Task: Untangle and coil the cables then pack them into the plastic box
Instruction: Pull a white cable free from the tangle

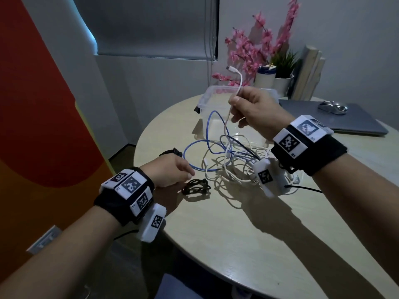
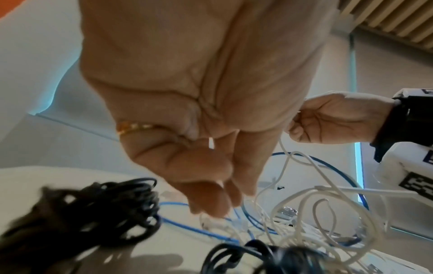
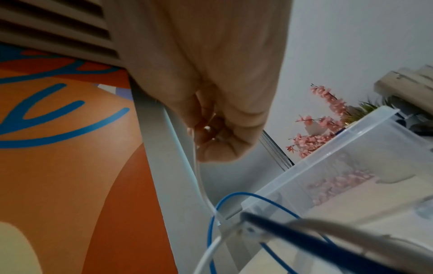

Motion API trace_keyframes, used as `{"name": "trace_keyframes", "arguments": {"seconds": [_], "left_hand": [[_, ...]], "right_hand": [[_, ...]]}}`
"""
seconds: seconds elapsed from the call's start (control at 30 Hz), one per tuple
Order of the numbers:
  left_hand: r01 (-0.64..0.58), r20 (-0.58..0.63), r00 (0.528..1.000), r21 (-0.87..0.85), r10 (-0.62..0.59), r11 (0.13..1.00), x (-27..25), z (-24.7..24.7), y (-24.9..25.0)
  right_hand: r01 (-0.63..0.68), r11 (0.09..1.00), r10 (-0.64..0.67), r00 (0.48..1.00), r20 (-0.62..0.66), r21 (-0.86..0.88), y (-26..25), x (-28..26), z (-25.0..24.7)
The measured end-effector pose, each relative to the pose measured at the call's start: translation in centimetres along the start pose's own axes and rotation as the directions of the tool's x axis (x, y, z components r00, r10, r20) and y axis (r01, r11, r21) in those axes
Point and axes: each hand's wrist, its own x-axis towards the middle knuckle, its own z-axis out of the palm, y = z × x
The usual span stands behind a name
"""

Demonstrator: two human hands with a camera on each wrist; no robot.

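Observation:
A tangle of white cables (image 1: 235, 169) and a blue cable (image 1: 194, 147) lies mid-table in front of the clear plastic box (image 1: 204, 94). My right hand (image 1: 234, 102) is raised over the tangle and pinches one white cable (image 1: 240, 83) just below its plug, which sticks up; the right wrist view shows that cable (image 3: 199, 176) hanging from the curled fingers (image 3: 211, 137). My left hand (image 1: 183, 172) hovers low beside a small black coiled cable (image 1: 196, 186), fingers loosely curled (image 2: 211, 194), holding nothing I can make out. The black coil (image 2: 93, 213) looks blurred.
Another dark cable bundle (image 1: 170, 152) lies near the table's left edge. A closed laptop (image 1: 356, 124) with a mouse (image 1: 332, 107) on it sits back right. Pots with pink flowers (image 1: 265, 78) stand behind the box. The near table is bare wood.

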Motion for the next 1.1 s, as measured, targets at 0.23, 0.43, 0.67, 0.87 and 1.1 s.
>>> {"name": "trace_keyframes", "arguments": {"seconds": [0.23,0.43,0.67,0.87,1.1], "left_hand": [[-0.298,-0.311,0.932,-0.368,0.185,0.881,2.0,1.0,5.6],[-0.379,-0.26,0.921,-0.419,0.291,0.825,3.9,3.4,9.0],[-0.374,-0.318,0.911,-0.361,0.264,0.854,5.5,3.0,10.2],[-0.36,-0.322,0.931,-0.73,0.172,0.58,6.0,2.2,11.8],[-0.463,-0.412,0.885,-0.734,0.217,0.497,6.3,1.2,13.1]], "right_hand": [[-0.092,0.937,0.101,0.995,-0.01,0.338,-1.0,-0.7,-1.3],[-0.106,0.894,0.113,0.994,0.01,0.436,-1.4,-1.4,-3.3],[-0.118,0.904,0.157,0.986,-0.062,0.41,-0.3,-1.4,-5.4],[-0.244,0.966,0.252,0.961,0.11,-0.084,3.3,-2.3,-5.5],[-0.218,0.942,0.247,0.965,0.091,-0.254,4.7,-3.0,-6.1]]}}
